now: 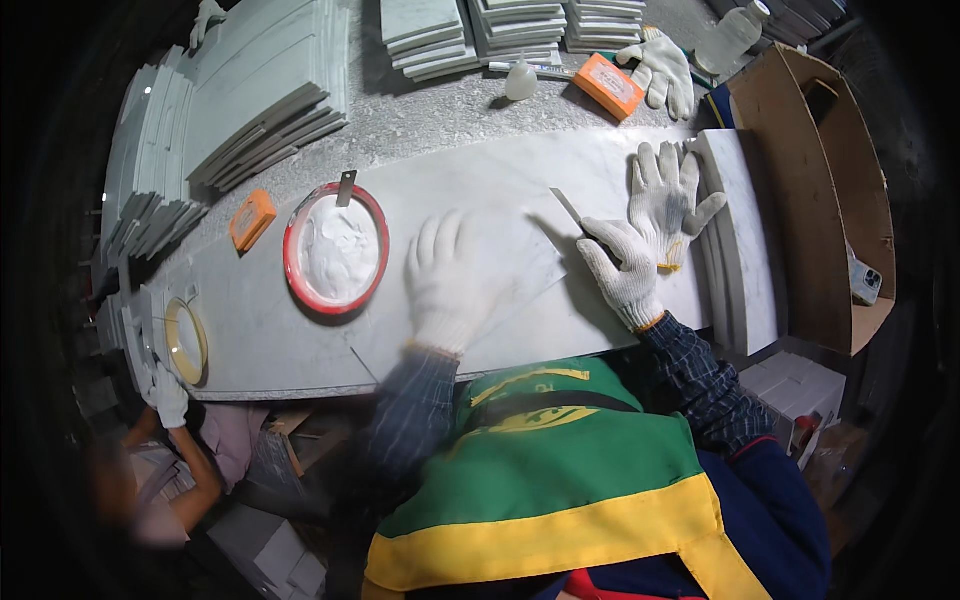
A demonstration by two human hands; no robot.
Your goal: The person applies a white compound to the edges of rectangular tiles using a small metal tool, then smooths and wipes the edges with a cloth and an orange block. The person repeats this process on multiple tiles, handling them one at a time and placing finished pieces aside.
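Observation:
My left hand [450, 280], in a white knit glove, lies flat with fingers spread on a thin white marble tile [525, 262]. The tile rests on a long marble slab [480, 175]. My right hand [625, 268], also gloved, grips a narrow metal scraper [570, 208]; its blade points up and left over the tile's far corner. A loose white glove [672, 195] lies flat on the slab just behind my right hand.
A red-rimmed tub of white paste [335, 250] with a blade stuck in it sits left of the tile. Orange boxes [252, 218] [610, 85], a small bottle [520, 80], tile stacks [265, 95], a cardboard box [820, 190] and another person's gloved hand [170, 395] surround the slab.

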